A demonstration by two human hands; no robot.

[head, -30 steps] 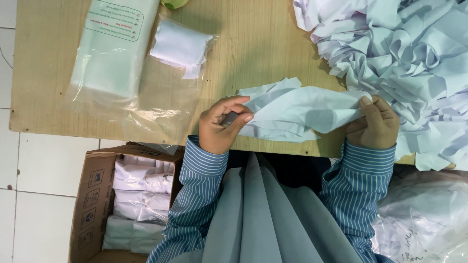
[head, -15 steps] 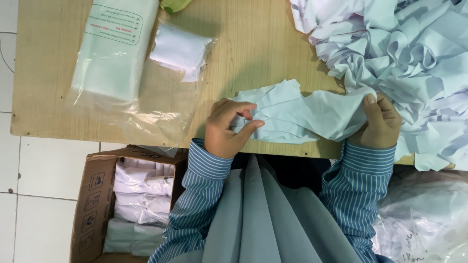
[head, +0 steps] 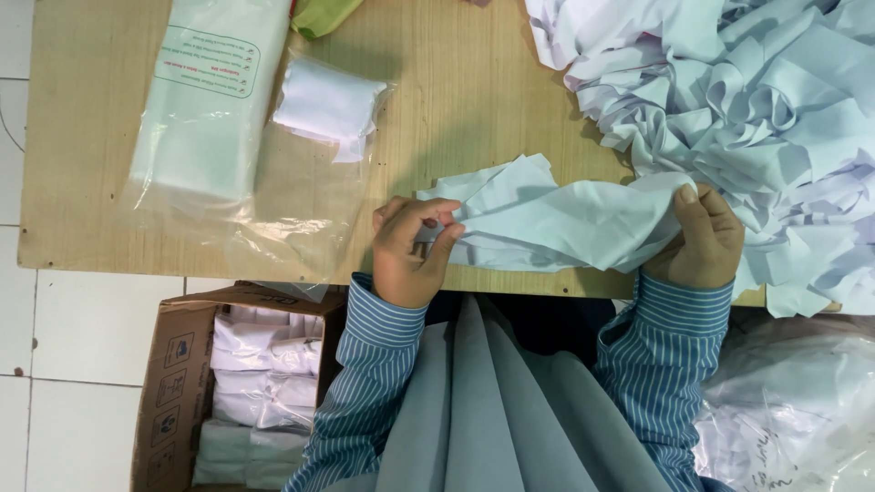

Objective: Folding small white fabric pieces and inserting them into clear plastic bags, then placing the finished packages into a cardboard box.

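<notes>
Two hands stretch a pale cloth at the near edge of a wooden table.

The left hand (head: 410,251) pinches one end of the cloth (head: 556,223) between thumb and curled fingers; the right hand (head: 702,237) grips the other end, fingers closed around it. The cloth lies flat on the table (head: 474,100), touching a large pile (head: 756,100) of similar pieces at the right. A clear bag (head: 205,109) and a small packet (head: 328,105) lie to the left. A box (head: 173,364) of packed bundles stands on the floor below.
</notes>
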